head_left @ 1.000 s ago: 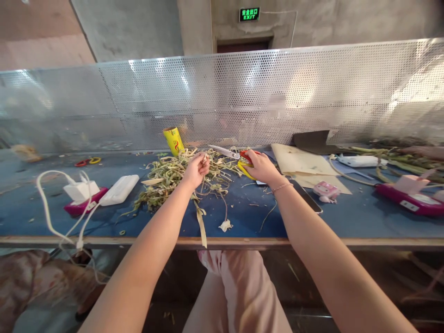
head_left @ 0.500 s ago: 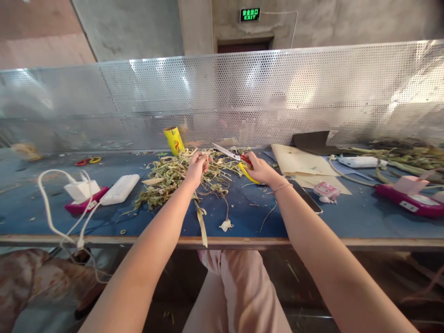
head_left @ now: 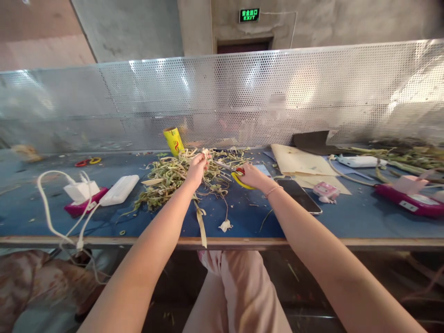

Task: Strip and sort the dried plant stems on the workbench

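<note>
My left hand is closed in a pinch on a pale dried flower, over a heap of dried plant stems and leaves. In my right hand are scissors with red and yellow handles. Their blades reach left toward my left hand, low over the stems; I cannot tell how far apart the blades are. A single pale flower on a thin stem lies near the front edge of the blue table. Beside it a dry leaf strip hangs over the edge.
Behind the heap stands a yellow tube. To the right are a phone, brown paper, a pink case and a magenta power strip. A white power bank and cables lie left. A perforated metal screen closes the back.
My right hand has moved a little left and down, bringing the scissor blades lower and closer to my left hand. The pale flower now shows above my left fingertips. More of the phone is visible.
</note>
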Action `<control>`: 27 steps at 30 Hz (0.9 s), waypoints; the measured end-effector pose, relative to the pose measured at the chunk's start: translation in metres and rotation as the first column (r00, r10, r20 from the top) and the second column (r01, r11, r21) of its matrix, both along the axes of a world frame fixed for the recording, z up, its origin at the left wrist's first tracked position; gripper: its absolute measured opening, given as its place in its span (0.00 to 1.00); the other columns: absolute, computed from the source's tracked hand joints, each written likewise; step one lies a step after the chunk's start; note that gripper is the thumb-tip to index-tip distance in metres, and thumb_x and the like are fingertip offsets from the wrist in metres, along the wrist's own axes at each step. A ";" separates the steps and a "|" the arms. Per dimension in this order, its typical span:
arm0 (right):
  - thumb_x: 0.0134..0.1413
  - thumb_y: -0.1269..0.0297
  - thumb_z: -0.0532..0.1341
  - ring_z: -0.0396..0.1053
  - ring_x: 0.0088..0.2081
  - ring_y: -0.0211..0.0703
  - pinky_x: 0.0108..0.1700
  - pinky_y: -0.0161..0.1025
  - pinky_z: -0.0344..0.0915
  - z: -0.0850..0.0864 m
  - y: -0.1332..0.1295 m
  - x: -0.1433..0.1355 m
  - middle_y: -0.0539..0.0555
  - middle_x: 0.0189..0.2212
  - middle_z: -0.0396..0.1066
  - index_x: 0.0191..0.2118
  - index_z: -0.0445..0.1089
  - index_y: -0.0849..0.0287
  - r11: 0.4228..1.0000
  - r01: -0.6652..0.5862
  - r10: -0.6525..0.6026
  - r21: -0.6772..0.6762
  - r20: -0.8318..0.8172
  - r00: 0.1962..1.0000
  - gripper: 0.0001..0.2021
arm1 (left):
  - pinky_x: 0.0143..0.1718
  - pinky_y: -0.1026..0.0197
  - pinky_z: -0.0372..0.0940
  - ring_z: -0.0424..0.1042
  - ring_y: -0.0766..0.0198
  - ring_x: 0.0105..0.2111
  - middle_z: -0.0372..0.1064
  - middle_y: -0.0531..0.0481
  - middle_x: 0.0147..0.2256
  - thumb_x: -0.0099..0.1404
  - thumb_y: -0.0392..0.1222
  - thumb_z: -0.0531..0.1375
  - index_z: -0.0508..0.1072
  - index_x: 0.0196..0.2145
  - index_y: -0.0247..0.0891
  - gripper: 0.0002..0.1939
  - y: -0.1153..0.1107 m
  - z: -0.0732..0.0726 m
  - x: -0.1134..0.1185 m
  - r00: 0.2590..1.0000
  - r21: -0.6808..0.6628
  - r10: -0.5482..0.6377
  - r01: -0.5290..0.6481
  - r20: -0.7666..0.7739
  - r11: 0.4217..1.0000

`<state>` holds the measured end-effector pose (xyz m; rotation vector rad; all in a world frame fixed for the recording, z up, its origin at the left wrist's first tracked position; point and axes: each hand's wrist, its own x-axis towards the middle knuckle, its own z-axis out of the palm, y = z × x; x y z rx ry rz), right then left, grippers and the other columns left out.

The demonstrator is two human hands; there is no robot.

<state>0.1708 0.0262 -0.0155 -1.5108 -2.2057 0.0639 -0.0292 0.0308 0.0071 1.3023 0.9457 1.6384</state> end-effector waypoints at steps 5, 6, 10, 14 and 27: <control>0.46 0.58 0.59 0.68 0.37 0.48 0.36 0.39 0.62 -0.003 -0.002 -0.009 0.63 0.35 0.70 0.32 0.66 0.63 0.999 -0.021 0.025 -0.036 0.112 0.993 0.12 | 0.24 0.70 0.59 0.65 0.71 0.26 0.70 0.49 0.32 0.49 0.31 0.59 0.71 0.33 0.35 0.11 0.001 -0.002 0.001 0.994 0.022 0.033 -0.031 -0.101 0.999; 0.46 0.59 0.58 0.68 0.37 0.48 0.37 0.39 0.62 -0.003 -0.002 -0.010 0.62 0.34 0.70 0.31 0.66 0.63 0.999 -0.029 0.033 -0.037 0.103 0.994 0.11 | 0.24 0.69 0.59 0.65 0.71 0.26 0.70 0.50 0.31 0.48 0.31 0.60 0.71 0.33 0.35 0.12 0.000 -0.003 0.002 0.992 0.021 0.033 -0.031 -0.122 0.999; 0.49 0.61 0.56 0.67 0.37 0.43 0.40 0.40 0.61 0.004 -0.003 -0.010 0.59 0.33 0.70 0.31 0.66 0.62 0.994 -0.080 0.091 0.078 -0.151 0.984 0.08 | 0.22 0.70 0.60 0.65 0.72 0.24 0.68 0.50 0.30 0.44 0.29 0.62 0.69 0.32 0.34 0.14 -0.005 -0.002 0.004 0.980 0.023 0.055 -0.051 -0.193 0.998; 0.49 0.60 0.55 0.67 0.34 0.38 0.40 0.40 0.63 0.010 -0.006 -0.016 0.57 0.35 0.69 0.38 0.66 0.61 0.983 -0.154 0.186 0.104 -0.488 0.853 0.12 | 0.21 0.70 0.59 0.65 0.72 0.23 0.67 0.51 0.28 0.41 0.29 0.64 0.68 0.31 0.34 0.16 -0.010 -0.001 0.008 0.974 0.028 0.025 -0.019 -0.225 0.999; 0.43 0.65 0.58 0.68 0.28 0.35 0.35 0.37 0.67 0.006 -0.004 -0.029 0.50 0.27 0.68 0.33 0.67 0.58 0.955 -0.296 0.177 0.021 -0.840 0.513 0.08 | 0.31 0.64 0.63 0.67 0.69 0.27 0.69 0.51 0.26 0.40 0.32 0.66 0.70 0.30 0.34 0.15 -0.013 -0.009 0.018 0.929 0.006 -0.117 0.127 -0.350 0.992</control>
